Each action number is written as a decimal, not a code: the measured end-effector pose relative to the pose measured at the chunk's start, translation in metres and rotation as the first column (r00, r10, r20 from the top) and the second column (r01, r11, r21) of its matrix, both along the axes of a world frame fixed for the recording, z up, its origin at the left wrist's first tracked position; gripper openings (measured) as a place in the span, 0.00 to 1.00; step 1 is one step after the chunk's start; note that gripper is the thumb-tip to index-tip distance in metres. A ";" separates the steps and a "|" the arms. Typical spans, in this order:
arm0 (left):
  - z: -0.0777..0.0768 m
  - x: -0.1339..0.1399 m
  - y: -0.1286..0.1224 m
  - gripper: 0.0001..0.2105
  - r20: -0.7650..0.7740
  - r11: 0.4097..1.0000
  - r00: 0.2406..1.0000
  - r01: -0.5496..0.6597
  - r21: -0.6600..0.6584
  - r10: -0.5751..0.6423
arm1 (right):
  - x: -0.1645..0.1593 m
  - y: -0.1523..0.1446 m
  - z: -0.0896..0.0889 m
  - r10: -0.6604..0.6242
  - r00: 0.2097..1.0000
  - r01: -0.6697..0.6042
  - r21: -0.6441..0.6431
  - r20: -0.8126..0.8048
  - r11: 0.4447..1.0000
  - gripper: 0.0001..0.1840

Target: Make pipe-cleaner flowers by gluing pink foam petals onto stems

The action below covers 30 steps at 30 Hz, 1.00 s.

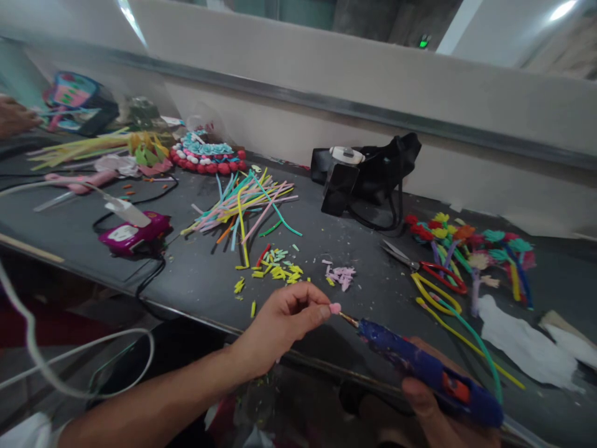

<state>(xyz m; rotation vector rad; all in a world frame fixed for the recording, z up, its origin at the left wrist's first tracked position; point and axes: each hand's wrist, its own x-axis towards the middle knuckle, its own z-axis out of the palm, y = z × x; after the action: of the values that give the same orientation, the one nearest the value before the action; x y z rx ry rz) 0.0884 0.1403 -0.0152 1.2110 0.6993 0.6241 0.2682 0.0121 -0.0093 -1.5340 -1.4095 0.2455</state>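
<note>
Near the table's front edge, my left hand (291, 311) pinches a small pink fuzzy piece (334, 308) between thumb and fingertips. My right hand (429, 398) is wrapped round a dark blue hot glue gun (410, 358) with an orange part at its rear. The gun's metal nozzle points left and meets, or nearly meets, the pink piece. Just beyond my left hand lie cut yellow pieces (286, 272) and a small heap of lilac pieces (342, 277). Most of my right hand's fingers are hidden behind the gun.
Scissors (415, 264) with red handles lie beside yellow and green pipe cleaners (466, 354). Fuzzy flowers (485, 249), a black bag (387, 168), a pipe cleaner pile (247, 202) and a purple power strip (135, 234) are on the table. Another person's hand (16, 117) shows far left.
</note>
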 end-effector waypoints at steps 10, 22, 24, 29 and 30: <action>0.000 0.000 0.000 0.12 0.012 1.000 1.000 0.002 0.010 -0.002 | -0.004 -0.001 -0.006 -0.063 0.998 0.063 0.001 -0.032 0.998 0.24; 0.002 0.000 0.000 0.12 0.012 1.000 1.000 -0.003 0.016 0.003 | -0.002 -0.001 -0.004 -0.074 0.997 0.074 0.005 -0.008 0.997 0.24; 0.001 0.001 0.000 0.12 0.014 1.000 1.000 -0.006 0.019 0.006 | 0.000 -0.002 -0.006 -0.062 0.998 0.062 -0.005 -0.002 0.998 0.24; 0.001 0.001 0.000 0.11 0.025 1.000 1.000 -0.002 0.016 0.001 | 0.003 -0.003 -0.008 -0.050 0.999 0.050 -0.024 0.014 0.998 0.24; 0.001 0.001 0.000 0.11 0.027 1.000 1.000 0.000 0.016 0.000 | 0.003 -0.003 -0.008 -0.064 0.998 0.064 -0.019 0.010 0.998 0.24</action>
<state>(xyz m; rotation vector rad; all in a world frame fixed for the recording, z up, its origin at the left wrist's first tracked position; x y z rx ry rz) 0.0890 0.1401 -0.0144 1.2150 0.6726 0.6465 0.2708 0.0088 -0.0175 -1.5950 -1.3662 0.2140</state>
